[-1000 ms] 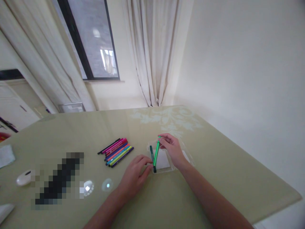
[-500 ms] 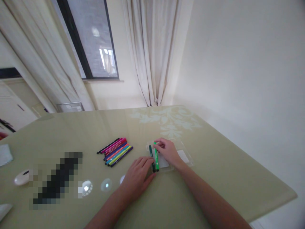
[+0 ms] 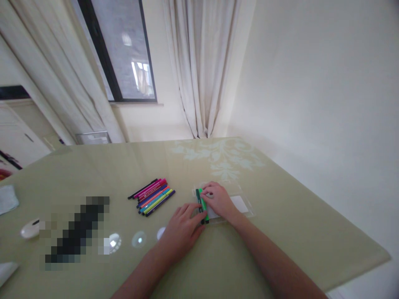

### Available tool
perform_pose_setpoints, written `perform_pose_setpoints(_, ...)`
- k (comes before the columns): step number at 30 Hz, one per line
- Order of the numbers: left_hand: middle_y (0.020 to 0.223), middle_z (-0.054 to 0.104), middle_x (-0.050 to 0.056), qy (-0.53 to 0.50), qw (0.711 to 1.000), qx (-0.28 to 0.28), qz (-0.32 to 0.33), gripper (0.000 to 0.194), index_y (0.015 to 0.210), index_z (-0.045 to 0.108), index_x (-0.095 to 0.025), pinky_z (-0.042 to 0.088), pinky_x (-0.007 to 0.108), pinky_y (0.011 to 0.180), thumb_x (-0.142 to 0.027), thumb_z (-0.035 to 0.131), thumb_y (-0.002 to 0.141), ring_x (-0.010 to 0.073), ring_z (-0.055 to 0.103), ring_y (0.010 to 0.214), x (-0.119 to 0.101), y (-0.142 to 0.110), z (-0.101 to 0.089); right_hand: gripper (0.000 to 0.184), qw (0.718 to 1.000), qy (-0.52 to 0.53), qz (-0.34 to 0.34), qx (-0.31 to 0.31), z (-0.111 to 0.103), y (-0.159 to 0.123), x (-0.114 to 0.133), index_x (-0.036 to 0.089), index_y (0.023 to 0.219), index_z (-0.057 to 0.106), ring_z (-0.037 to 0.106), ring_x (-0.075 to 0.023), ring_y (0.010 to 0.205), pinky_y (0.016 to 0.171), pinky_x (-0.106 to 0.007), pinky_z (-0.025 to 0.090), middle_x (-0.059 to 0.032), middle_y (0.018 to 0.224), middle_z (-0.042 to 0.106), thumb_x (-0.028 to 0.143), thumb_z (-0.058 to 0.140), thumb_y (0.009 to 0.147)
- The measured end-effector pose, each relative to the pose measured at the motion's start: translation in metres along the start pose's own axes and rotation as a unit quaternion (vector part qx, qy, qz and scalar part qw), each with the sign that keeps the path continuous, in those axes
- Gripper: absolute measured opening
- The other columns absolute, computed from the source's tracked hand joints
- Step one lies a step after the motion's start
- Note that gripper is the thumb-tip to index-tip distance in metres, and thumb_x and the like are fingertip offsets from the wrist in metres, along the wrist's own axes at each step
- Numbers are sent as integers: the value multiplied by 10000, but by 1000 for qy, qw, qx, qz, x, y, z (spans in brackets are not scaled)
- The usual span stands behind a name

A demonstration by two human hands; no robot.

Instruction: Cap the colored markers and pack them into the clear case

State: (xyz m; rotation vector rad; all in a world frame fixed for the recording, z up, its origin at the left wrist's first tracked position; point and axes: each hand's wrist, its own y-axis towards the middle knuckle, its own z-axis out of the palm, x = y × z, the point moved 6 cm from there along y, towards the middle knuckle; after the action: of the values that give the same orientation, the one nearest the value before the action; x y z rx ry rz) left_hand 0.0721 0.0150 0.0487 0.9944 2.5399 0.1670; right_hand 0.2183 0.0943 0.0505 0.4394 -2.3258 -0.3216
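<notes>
A clear plastic pen case point(image 3: 241, 203) lies open on the green table point(image 3: 218, 265). A dark green pen point(image 3: 197, 198) and a bright green pen point(image 3: 203, 204) lie side by side along the case's left edge. My right hand point(image 3: 218, 200) rests on the case with its fingertips pressed on the bright green pen. My left hand point(image 3: 182, 230) lies flat against the case's near left corner, fingers stretched out and touching the pens' near ends. A row of several coloured pens point(image 3: 152, 196) lies to the left of the case.
A white oval object point(image 3: 29, 230) and a blurred-out dark patch point(image 3: 76, 232) sit at the left. A pale cloth point(image 3: 8, 199) lies at the far left edge. The table's right edge runs along the white wall point(image 3: 327, 104); curtains point(image 3: 199, 62) hang behind.
My right hand has lowered the bright green pen from a tilted, raised hold down flat into the case beside the dark green pen. My left hand stayed at the case's corner.
</notes>
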Motion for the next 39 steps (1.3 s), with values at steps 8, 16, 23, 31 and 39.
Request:
perform_pose_setpoints(8,1339,634,76,-11,999,-49,-5,366,1383,562,-248,476,432,1067,-343,521,1032,247,573,1222,15,1,-7,96,1000,22,-5,-18,-8,0,2,204,820,776,676,-198,915,875,-319,497,-51,912,752,143,718,867)
perform_pose_setpoints(16,1143,641,154,227,928,-100,-280,212,1093,682,-154,490,485,945,-287,574,969,337,585,1089,88,-20,-49,120,996,48,19,-71,-25,2,-3,201,810,752,661,-177,799,785,-301,507,-45,847,735,212,674,901)
perform_pose_setpoints(23,1013,691,89,29,963,-102,-247,190,985,621,-199,501,408,883,-319,476,1012,278,646,991,77,-10,-32,117,992,115,31,-32,-17,1,9,208,886,777,671,-190,809,755,-311,516,-55,872,748,295,698,891)
perform_pose_setpoints(31,897,714,10,-217,950,-112,-194,247,1135,603,-254,510,307,724,-451,509,1020,202,670,787,37,-6,-15,325,902,411,122,40,10,-4,19,192,921,768,688,-192,787,735,-311,531,-36,838,760,487,795,789)
perform_pose_setpoints(39,1188,703,92,-109,992,-53,-27,274,1194,655,-231,510,428,987,-351,451,1057,247,637,1108,6,-4,-8,361,903,386,165,-96,-26,4,-10,174,891,777,627,-155,690,667,-284,505,-45,781,730,523,773,800)
